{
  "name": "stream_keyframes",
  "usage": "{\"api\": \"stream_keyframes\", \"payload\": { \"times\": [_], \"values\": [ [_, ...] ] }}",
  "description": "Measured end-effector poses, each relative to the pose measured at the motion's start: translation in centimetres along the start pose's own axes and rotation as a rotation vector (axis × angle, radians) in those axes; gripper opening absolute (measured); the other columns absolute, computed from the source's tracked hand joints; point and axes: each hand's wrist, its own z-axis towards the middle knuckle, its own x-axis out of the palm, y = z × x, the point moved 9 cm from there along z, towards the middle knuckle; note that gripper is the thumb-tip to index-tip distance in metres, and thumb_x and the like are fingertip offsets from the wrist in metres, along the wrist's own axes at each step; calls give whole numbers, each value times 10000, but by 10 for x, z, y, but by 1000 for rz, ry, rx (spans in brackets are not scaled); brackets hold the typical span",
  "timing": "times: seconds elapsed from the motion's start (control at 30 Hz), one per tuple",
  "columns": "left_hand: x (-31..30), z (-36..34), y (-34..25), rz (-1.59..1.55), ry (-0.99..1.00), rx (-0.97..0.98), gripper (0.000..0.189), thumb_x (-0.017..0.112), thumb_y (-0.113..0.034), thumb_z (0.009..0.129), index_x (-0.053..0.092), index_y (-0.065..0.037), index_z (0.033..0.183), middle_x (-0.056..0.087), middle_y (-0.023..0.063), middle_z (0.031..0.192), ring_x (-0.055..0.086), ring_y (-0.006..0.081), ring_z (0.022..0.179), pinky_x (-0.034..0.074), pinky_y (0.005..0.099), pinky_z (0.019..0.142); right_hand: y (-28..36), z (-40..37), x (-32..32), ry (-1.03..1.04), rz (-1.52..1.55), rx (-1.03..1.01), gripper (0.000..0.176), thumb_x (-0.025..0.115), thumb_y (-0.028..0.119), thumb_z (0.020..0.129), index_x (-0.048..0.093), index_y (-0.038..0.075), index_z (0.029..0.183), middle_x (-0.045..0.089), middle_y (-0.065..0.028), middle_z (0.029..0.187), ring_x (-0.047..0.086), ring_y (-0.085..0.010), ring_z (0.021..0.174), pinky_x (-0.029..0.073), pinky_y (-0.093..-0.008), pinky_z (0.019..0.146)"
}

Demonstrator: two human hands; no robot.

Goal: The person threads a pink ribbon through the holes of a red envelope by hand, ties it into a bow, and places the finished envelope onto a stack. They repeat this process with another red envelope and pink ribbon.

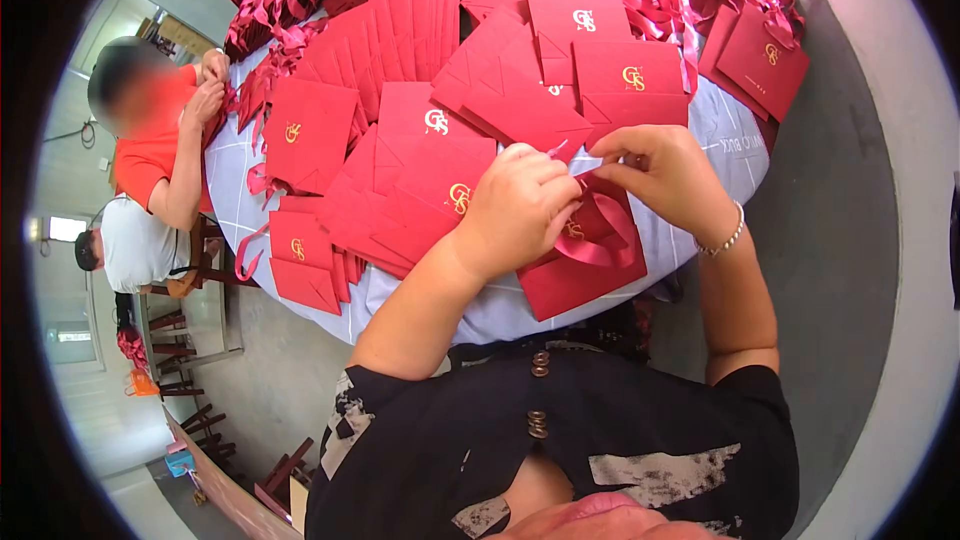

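A red paper gift bag (570,290) with a gold logo lies at the table edge in front of me. Its pink ribbon (622,240) loops down over the bag's face. My left hand (525,198) is closed at the bag's top edge, gripping the ribbon, and a short pink end pokes up above the fingers. My right hand (655,175), with a beaded bracelet at the wrist, pinches the ribbon close beside the left fingers. The fingertips partly hide where the ribbon meets the bag.
Stacks of flat red bags (400,40) cover much of the round table with its pale cloth (730,140). Ribboned bags (755,60) lie at the right edge. A co-worker in orange (160,160) works at the left; another person in white (145,245) sits behind.
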Motion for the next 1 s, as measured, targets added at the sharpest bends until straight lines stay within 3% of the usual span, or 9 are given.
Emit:
{"api": "stream_keyframes", "payload": {
  "times": [0.07, 0.13, 0.27, 0.6, 0.67, 0.8, 0.87, 0.9, 1.0],
  "values": [
    [-2, 0, -9, 83, 4, 51, 159, 770, -77, 713, 654, -63, 822, 621, 62, 787, 616, 278, 767, 471, 392, 766, 4, 12, 2, 57, 49, -56, 155, 751, 17, 822, 729, -36, 966, 738, -111, 827, 692, -145, 707, 549, -277, 664],
    [-1, -1, -14, 126, 12, 94, 153, 755, -78, 715, 653, -65, 829, 612, 60, 801, 612, 272, 768, 468, 390, 766, 17, 21, 18, 323, -102, -95, 181, 743, 53, 801, 734, -26, 964, 730, -139, 794, 711, -198, 695, 551, -293, 658],
    [-4, -1, -19, 170, 31, 100, 132, 734, -85, 723, 653, -63, 825, 609, 65, 815, 610, 259, 776, 468, 388, 771, 20, 38, 25, 365, -291, -186, 242, 746, 140, 753, 749, 4, 953, 729, -154, 792, 720, -270, 719, 560, -351, 679],
    [5, -2, -20, 184, 77, 120, 129, 713, -79, 714, 654, -63, 827, 603, 62, 816, 604, 257, 782, 467, 375, 775, 8, 40, 64, 609, -434, -258, 167, 742, 103, 752, 711, 4, 882, 712, -142, 775, 710, -252, 740, 554, -342, 692],
    [1, -1, -15, 146, 50, 101, 130, 717, -79, 718, 653, -62, 829, 601, 63, 812, 603, 262, 778, 468, 377, 772, -11, 44, 55, 515, 62, 5, 88, 713, -3, 772, 661, -10, 844, 693, -114, 750, 700, -178, 736, 548, -292, 697],
    [-1, 0, -18, 57, 41, 84, 139, 736, -76, 726, 655, -60, 837, 591, 67, 798, 597, 273, 765, 472, 385, 759, -56, 57, 31, 182, 346, 68, 74, 645, -64, 889, 610, -14, 931, 660, -25, 829, 661, -97, 813, 544, -252, 719],
    [-2, 0, -20, 51, 31, 92, 143, 742, -75, 724, 655, -60, 837, 588, 67, 793, 593, 273, 759, 472, 386, 754, -59, 48, 35, 167, 568, 122, 38, 660, 8, 915, 627, 3, 934, 631, -1, 805, 606, -83, 745, 525, -266, 667],
    [-3, 1, -21, 46, 22, 101, 148, 748, -74, 723, 654, -60, 837, 584, 67, 788, 590, 273, 752, 472, 387, 749, -57, 44, 40, 227, 481, 135, 139, 644, 148, 989, 636, 11, 1007, 639, 0, 840, 590, -75, 754, 517, -263, 671],
    [-4, 1, -25, 49, 19, 107, 154, 750, -71, 721, 653, -61, 839, 581, 66, 787, 586, 271, 743, 470, 387, 748, -58, 35, 46, 305, 387, 309, 265, 604, 277, 1032, 652, 17, 1041, 629, 12, 832, 575, -61, 758, 504, -247, 668]
  ]
}}
